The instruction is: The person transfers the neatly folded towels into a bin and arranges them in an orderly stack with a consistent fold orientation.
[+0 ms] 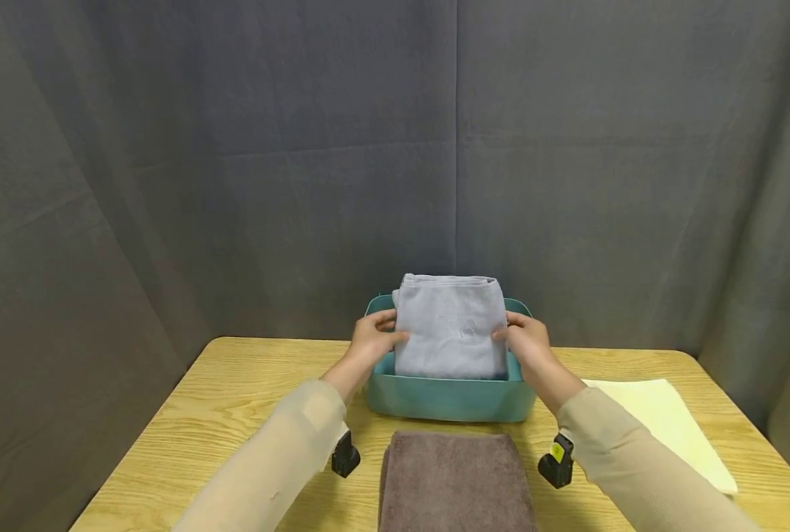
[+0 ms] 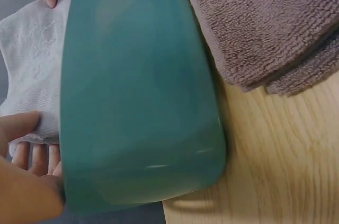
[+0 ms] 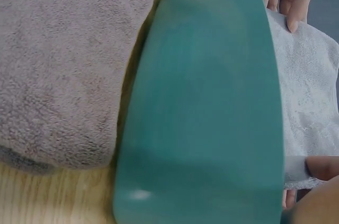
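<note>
A folded light grey towel stands tilted inside a teal plastic bin, its top edge rising above the bin's back rim. My left hand pinches the towel's left edge, thumb on the front and fingers behind. On the opposite edge my right hand pinches it the same way. In the left wrist view the left thumb presses on the grey towel just past the bin wall. The right wrist view shows the right thumb on the towel's edge; the bin hides its lower part.
A folded brown towel lies on the wooden table in front of the bin. To the right, partly behind the right forearm, is a flat pale yellow cloth. A grey curtain hangs behind the table.
</note>
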Demonstrator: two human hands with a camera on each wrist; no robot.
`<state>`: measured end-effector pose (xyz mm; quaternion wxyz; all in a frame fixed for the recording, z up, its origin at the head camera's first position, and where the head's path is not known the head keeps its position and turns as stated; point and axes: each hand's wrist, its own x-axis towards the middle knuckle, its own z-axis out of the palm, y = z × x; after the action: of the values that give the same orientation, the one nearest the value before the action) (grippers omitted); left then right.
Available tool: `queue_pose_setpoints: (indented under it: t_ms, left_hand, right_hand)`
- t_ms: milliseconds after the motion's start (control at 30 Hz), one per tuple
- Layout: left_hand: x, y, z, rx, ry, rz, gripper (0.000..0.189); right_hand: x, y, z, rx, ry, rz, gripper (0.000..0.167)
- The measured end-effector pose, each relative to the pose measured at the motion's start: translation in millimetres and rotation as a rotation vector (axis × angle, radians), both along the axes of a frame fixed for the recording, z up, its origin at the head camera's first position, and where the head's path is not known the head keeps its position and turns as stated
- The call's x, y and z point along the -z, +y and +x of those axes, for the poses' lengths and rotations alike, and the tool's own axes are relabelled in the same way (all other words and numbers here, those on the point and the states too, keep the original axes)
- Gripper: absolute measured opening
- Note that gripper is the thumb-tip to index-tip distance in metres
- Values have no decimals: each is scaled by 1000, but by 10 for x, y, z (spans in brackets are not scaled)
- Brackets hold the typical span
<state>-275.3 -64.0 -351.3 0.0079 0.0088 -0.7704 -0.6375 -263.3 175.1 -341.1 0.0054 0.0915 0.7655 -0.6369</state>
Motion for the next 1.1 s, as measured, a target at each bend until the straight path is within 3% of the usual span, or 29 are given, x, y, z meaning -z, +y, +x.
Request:
queue_pose_setpoints:
  t_ms: [267, 600, 833, 1100]
  left_hand:
    - [53, 23, 23, 32, -26, 1, 49]
    - [62, 26, 32, 27, -41, -17, 45]
    - [60, 31, 35, 26, -42, -27, 44]
    - [21, 7, 52, 58, -5, 6, 41]
  right_hand:
    - [67, 24, 29, -8, -22, 10, 57]
    - [80, 37, 1, -121, -78, 81, 64]
    - [75, 28, 5, -115, -62, 81, 62]
    - [55, 72, 1, -97, -1, 36, 49]
